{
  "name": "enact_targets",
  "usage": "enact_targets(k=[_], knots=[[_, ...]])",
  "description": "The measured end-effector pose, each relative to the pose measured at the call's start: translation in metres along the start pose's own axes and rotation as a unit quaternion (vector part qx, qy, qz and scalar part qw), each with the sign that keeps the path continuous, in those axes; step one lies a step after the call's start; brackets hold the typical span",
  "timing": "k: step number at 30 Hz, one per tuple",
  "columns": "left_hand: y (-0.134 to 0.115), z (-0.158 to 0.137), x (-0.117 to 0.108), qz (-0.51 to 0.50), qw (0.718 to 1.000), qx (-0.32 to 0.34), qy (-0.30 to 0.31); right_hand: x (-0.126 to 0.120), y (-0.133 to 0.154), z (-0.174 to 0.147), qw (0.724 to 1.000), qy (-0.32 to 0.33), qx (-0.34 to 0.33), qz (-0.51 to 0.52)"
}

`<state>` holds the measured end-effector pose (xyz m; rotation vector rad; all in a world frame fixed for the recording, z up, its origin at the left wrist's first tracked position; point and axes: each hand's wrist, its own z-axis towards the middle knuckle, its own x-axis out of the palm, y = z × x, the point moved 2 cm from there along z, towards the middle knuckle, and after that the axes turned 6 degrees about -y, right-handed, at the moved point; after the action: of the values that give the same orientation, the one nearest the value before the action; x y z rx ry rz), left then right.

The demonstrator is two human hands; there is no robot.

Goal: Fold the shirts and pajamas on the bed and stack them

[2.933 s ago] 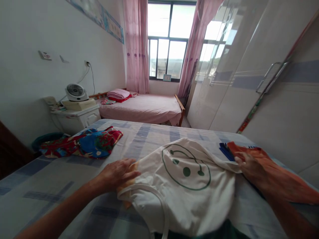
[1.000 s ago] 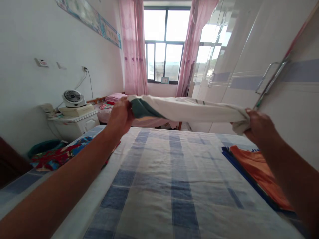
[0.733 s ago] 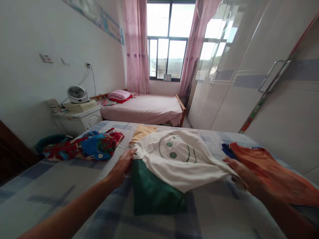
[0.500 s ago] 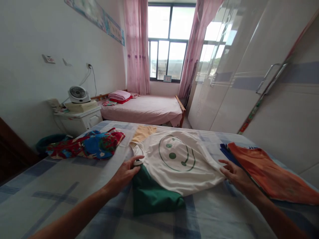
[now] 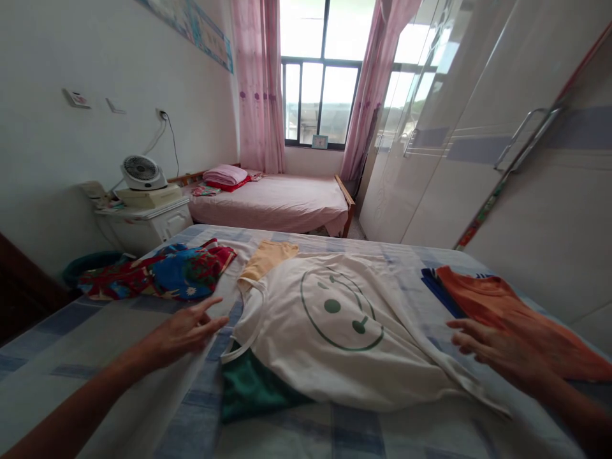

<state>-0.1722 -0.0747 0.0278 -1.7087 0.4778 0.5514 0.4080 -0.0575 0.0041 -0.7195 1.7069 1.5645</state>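
A white T-shirt (image 5: pixel 287 331) with a green smiley print lies spread on the bed, its neckline toward the left. One sleeve is yellow (image 5: pixel 268 258) at the far side; the other is dark green (image 5: pixel 258 386) at the near side. My left hand (image 5: pixel 189 328) hovers left of the collar, fingers apart, holding nothing. To the right of the shirt's hem is my right hand (image 5: pixel 488 344), also open and free of the cloth, in front of a folded orange shirt (image 5: pixel 521 315).
Crumpled red and blue floral clothing (image 5: pixel 162 271) lies at the left of the checked bed sheet (image 5: pixel 119 395). Dark blue cloth (image 5: pixel 440 293) shows under the orange shirt. Beyond stand a pink bed (image 5: pixel 282 201), a nightstand (image 5: pixel 167 220) with a fan (image 5: pixel 142 172), and a wardrobe (image 5: pixel 430 178) on the right.
Both hands have let go of the T-shirt and moved outward, the left one to the left, the right one to the right. The shirt's near side has come closer and lies more spread out.
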Motion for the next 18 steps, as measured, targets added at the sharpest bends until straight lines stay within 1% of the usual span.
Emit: enact_targets(k=[2,3,5,7,10,12,15,17,18], knots=[[0.004,0.023,0.005,0.062,0.994,0.026,-0.082,0.008,0.008,0.021,0.997,-0.004,0.025,0.069],[0.002,0.034,0.008,0.086,0.989,0.044,-0.111,0.012,0.015,0.033,0.995,-0.008,0.035,0.091],[-0.004,0.053,0.015,0.12,0.98,0.082,-0.138,0.022,0.032,0.058,0.993,-0.019,0.056,0.107],[-0.011,0.067,0.021,0.13,0.977,0.096,-0.14,0.032,0.047,0.08,0.991,-0.027,0.073,0.104],[-0.015,0.082,0.028,0.122,0.978,0.06,-0.158,0.047,0.06,0.108,0.991,-0.031,0.082,0.096],[-0.015,0.09,0.032,0.111,0.978,0.053,-0.169,0.056,0.063,0.121,0.994,-0.035,0.078,0.075],[-0.015,0.099,0.041,0.076,0.983,0.081,-0.146,0.064,0.062,0.134,0.997,-0.056,0.048,0.027],[-0.015,0.101,0.045,0.014,0.986,0.095,-0.138,0.064,0.059,0.137,0.997,-0.079,0.013,-0.005],[-0.015,0.1,0.046,-0.036,0.986,0.093,-0.137,0.063,0.058,0.139,0.996,-0.092,-0.007,-0.015]])
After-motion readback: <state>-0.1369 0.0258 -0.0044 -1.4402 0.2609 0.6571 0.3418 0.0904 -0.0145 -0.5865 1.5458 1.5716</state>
